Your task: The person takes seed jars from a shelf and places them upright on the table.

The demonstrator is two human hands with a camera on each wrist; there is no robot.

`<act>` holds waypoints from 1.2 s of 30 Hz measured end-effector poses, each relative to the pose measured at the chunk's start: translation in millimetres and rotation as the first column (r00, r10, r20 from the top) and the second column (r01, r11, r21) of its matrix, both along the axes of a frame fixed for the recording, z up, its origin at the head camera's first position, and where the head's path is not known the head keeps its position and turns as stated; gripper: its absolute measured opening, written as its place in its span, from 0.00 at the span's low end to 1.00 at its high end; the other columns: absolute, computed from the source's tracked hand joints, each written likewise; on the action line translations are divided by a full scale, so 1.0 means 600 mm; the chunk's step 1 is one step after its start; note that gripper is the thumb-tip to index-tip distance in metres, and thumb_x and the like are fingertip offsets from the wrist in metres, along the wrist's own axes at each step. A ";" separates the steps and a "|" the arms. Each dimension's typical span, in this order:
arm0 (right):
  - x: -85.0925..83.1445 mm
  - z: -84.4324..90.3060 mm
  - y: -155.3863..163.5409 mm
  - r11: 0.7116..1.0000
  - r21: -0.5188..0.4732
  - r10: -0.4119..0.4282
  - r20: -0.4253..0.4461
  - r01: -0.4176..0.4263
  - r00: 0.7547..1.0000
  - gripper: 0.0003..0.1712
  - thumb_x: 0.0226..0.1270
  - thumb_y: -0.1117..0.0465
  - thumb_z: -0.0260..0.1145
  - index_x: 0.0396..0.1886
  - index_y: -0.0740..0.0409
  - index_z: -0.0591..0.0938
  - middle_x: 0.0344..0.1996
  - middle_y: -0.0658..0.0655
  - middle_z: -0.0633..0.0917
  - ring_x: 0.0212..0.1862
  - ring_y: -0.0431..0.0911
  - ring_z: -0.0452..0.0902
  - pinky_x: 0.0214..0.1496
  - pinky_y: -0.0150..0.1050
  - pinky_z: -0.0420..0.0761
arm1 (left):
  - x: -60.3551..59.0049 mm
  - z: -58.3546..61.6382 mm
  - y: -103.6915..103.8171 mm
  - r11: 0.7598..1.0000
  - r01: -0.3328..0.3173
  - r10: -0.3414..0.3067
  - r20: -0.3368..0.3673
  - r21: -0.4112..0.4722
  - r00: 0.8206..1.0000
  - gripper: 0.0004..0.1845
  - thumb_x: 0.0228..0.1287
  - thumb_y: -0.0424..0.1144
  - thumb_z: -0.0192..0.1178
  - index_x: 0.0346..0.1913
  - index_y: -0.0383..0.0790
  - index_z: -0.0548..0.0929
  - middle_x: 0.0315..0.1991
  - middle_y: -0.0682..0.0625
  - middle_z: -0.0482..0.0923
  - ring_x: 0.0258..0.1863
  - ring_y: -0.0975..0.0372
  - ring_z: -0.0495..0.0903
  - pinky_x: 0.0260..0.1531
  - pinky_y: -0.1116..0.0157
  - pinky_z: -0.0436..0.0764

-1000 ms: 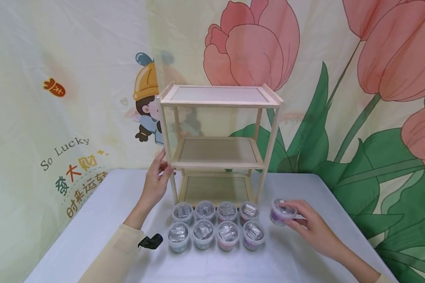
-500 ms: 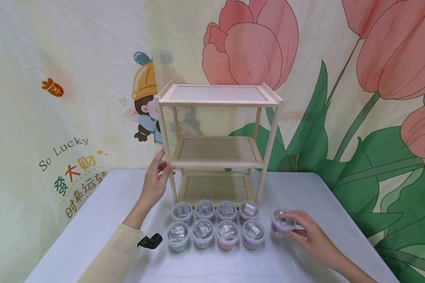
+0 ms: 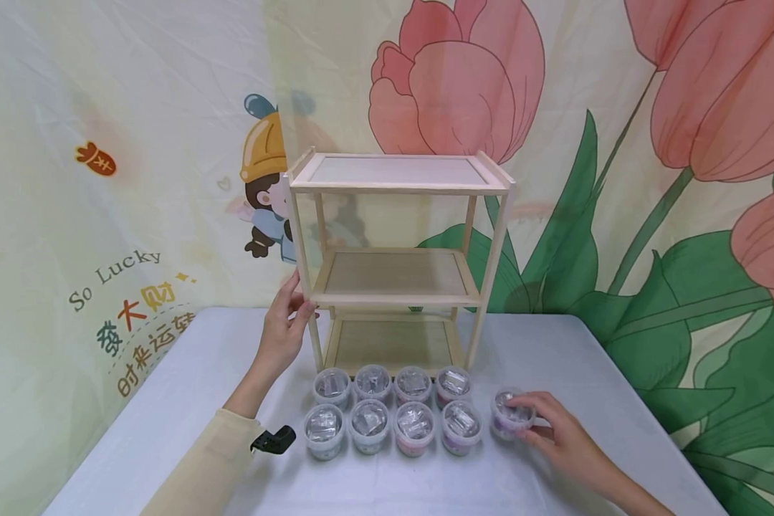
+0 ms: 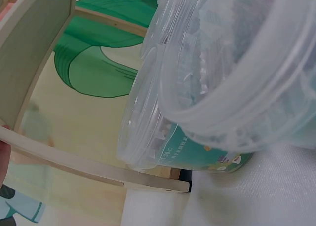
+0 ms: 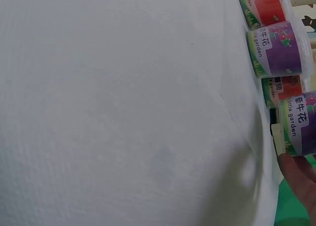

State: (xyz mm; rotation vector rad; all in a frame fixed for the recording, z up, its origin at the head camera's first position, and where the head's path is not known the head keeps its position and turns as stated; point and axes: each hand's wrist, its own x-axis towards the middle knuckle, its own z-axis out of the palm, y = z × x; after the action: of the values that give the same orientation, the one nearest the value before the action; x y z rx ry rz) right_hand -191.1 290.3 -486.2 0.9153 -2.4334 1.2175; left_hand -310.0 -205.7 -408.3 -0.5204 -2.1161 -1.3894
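Note:
My left hand (image 3: 280,337) holds the left front post of a three-tier wooden shelf (image 3: 396,299), its fingers near the middle tier. At the right, my right hand (image 3: 564,438) grips a small clear-lidded plastic tub (image 3: 501,424) between fingers and thumb. In the right wrist view this tub (image 5: 297,125) has a purple flower label, and the thumb (image 5: 296,174) lies against its base. It stands just right of two rows of similar tubs (image 3: 415,448), which are lined up before the shelf. In the left wrist view a teal-labelled tub (image 4: 197,149) sits close to the shelf's foot.
A white cloth (image 3: 232,373) covers the table. Behind it hangs a curtain (image 3: 187,143) printed with tulips and a cartoon figure. A black strap-like piece (image 3: 274,439) sticks out from the left sleeve (image 3: 213,459).
The right hand has brought the purple-labelled tub down and toward the front, then slightly left, closer to the end of the front row. The left hand stays on the shelf post.

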 end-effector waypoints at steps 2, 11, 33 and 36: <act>0.001 -0.003 -0.001 1.000 -0.005 0.015 0.011 -0.015 1.000 0.31 0.63 0.77 0.74 0.64 0.57 0.81 0.57 0.59 0.79 0.62 0.29 0.73 0.49 0.38 0.90 | 0.000 0.001 0.000 1.000 -0.006 0.006 0.000 0.002 1.000 0.38 0.80 0.34 0.59 0.86 0.56 0.58 0.52 0.40 0.80 0.49 0.52 0.85 0.53 0.49 0.88; 0.007 -0.018 -0.006 1.000 -0.008 0.024 0.102 -0.024 0.994 0.29 0.66 0.72 0.74 0.65 0.51 0.81 0.58 0.56 0.79 0.63 0.29 0.73 0.50 0.38 0.90 | 0.002 0.008 0.008 1.000 -0.025 0.025 -0.001 0.002 1.000 0.38 0.79 0.30 0.60 0.85 0.48 0.58 0.51 0.36 0.80 0.45 0.74 0.79 0.51 0.45 0.88; 0.010 0.004 0.008 0.983 0.144 0.086 0.188 -0.114 0.978 0.36 0.69 0.81 0.64 0.72 0.51 0.74 0.63 0.61 0.77 0.65 0.34 0.73 0.52 0.40 0.90 | -0.002 0.004 -0.007 1.000 0.008 -0.007 0.035 -0.013 0.999 0.39 0.80 0.35 0.60 0.86 0.55 0.57 0.50 0.39 0.81 0.51 0.50 0.84 0.54 0.60 0.88; 0.014 0.023 0.015 0.973 0.186 0.097 0.214 -0.138 0.972 0.45 0.61 0.87 0.58 0.76 0.54 0.70 0.67 0.64 0.74 0.68 0.41 0.73 0.54 0.46 0.89 | 0.003 0.004 -0.018 0.998 -0.003 0.008 0.068 -0.069 0.998 0.38 0.81 0.38 0.60 0.86 0.57 0.57 0.52 0.40 0.81 0.54 0.52 0.82 0.57 0.60 0.86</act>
State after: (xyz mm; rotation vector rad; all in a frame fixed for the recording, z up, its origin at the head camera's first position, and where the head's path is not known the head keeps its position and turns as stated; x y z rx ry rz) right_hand -182.5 299.5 -472.1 1.0517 -2.7390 1.1731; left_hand -308.1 -216.3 -405.9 -0.5001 -2.2251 -1.3526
